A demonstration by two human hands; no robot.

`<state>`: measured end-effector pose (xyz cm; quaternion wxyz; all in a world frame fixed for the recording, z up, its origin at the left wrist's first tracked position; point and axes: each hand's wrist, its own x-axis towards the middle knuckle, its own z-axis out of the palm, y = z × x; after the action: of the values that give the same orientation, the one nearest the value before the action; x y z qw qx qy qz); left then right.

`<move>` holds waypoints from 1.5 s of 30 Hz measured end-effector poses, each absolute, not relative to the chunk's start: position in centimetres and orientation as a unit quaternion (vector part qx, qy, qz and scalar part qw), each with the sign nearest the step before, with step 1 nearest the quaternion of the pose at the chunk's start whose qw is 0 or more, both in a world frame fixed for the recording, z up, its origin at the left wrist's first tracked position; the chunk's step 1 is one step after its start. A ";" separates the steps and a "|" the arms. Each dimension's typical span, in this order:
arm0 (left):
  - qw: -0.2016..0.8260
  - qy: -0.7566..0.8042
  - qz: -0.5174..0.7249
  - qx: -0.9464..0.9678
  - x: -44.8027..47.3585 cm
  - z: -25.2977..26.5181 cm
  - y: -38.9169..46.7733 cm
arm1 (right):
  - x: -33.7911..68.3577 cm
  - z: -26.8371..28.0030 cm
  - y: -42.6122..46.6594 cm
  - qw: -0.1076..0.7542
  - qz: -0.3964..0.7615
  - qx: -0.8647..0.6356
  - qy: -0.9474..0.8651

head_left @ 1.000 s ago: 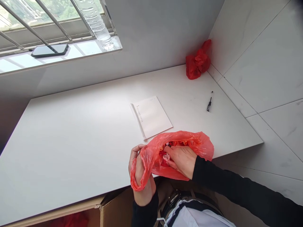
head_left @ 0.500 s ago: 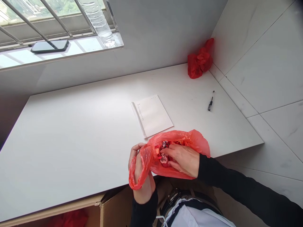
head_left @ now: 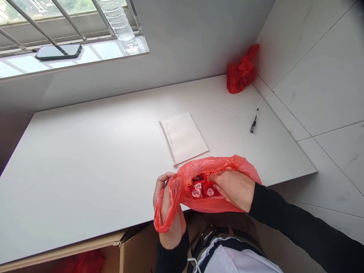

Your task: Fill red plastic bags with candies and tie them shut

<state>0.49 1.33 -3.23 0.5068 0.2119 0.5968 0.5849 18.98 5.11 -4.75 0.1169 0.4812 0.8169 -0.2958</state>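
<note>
A red plastic bag [head_left: 199, 206] is held over the table's front edge, its mouth wide and facing up. My left hand [head_left: 167, 204] passes through one bag handle, its fingers closed around the bag's left side. Inside lie several small red wrapped packets [head_left: 198, 190] with printed characters; they look like sweets. My right hand [head_left: 234, 185] reaches into the bag from the right, its fingers apart and touching the packets at the right of the pile. Its fingertips are partly hidden among the wrappers.
A white booklet [head_left: 184, 138] lies just beyond the bag on the white table [head_left: 85, 163]. A black pen [head_left: 254, 124] and a knotted red bag [head_left: 241, 74] are to the right. Below the front edge stands a cardboard box [head_left: 139, 250]. A phone [head_left: 58, 52] and bottle [head_left: 122, 30] sit on the sill.
My right hand has shifted to the right inside the bag, uncovering more red packets. The bag's right side has stretched outward. My left hand stays almost in place.
</note>
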 end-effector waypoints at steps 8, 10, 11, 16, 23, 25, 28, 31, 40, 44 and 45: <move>0.497 0.624 0.508 0.325 0.5 -2.4 0.3 | 19.7 -4.0 5.4 0.152 -0.248 0.505 0.812; 0.465 0.629 0.492 0.382 0.5 -2.2 0.2 | 19.8 -4.2 5.8 0.174 -0.229 0.524 0.802; 0.454 0.628 0.485 0.406 0.6 -2.0 0.1 | 19.8 -4.4 6.0 0.182 -0.227 0.530 0.797; 0.465 0.620 0.473 0.419 0.7 -1.9 0.0 | 19.8 -5.1 6.3 0.178 -0.230 0.553 0.780; 0.452 0.637 0.448 0.436 0.0 -1.9 0.0 | 19.7 -4.9 6.2 0.164 -0.231 0.577 0.766; 0.418 0.639 0.431 0.481 -0.1 -1.5 0.0 | 19.9 -4.3 5.7 0.155 -0.231 0.575 0.770; 0.390 0.617 0.410 0.547 -0.5 -0.5 -0.1 | 20.9 -2.4 4.5 0.045 -0.256 0.533 0.805; 0.405 0.587 0.392 0.580 -1.1 0.5 -0.1 | 22.8 -0.7 3.3 -0.114 -0.223 0.490 0.835; 0.432 0.611 0.392 0.535 -0.5 1.4 0.5 | 24.1 -3.5 3.2 0.046 -0.187 0.516 0.835; 0.446 0.612 0.417 0.503 0.0 1.4 0.4 | 24.3 -2.8 3.3 0.017 -0.215 0.488 0.846; 0.455 0.604 0.437 0.486 0.0 1.4 0.4 | 24.5 -2.2 3.3 -0.003 -0.221 0.482 0.848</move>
<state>0.02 0.40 1.41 0.4553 0.4863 0.6044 0.4370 24.47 3.29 -2.25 -0.0025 0.4823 0.8477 -0.2208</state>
